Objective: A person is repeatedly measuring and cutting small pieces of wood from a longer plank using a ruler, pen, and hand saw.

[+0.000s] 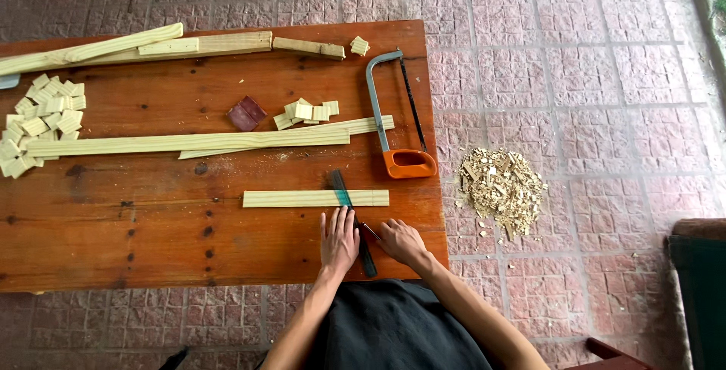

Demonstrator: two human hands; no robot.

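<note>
Pressing flat on a dark, narrow ruler (pixel 352 222), left hand (pixel 338 240), fingers spread and lying along the blade, open rather than clamped. Pinching a thin pencil-like marker (pixel 370 229) just beside the ruler's right edge, right hand (pixel 401 241), grip closed on it. Ruler laid crosswise over a short pale wooden strip (pixel 315 198), touching it, its far end poking just beyond the strip and its near end reaching toward the front edge of the reddish-brown wooden tabletop (pixel 151 226).

Farther back, long pale wooden slats (pixel 189 142) lying lengthwise across the tabletop. Just beyond them, a small cluster of cut pale wood blocks (pixel 306 112) beside a dark reddish square scrap (pixel 246 114). At the right edge, a grey-framed hacksaw with an orange handle (pixel 398 117), handle toward the near side. Along the back edge, more long wooden pieces (pixel 151 45). At the far left, a larger heap of small pale wood offcuts (pixel 38 124). On the pink paving floor (pixel 575 75) to the right of the tabletop, a pile of pale wood chips and scraps (pixel 501 186).
</note>
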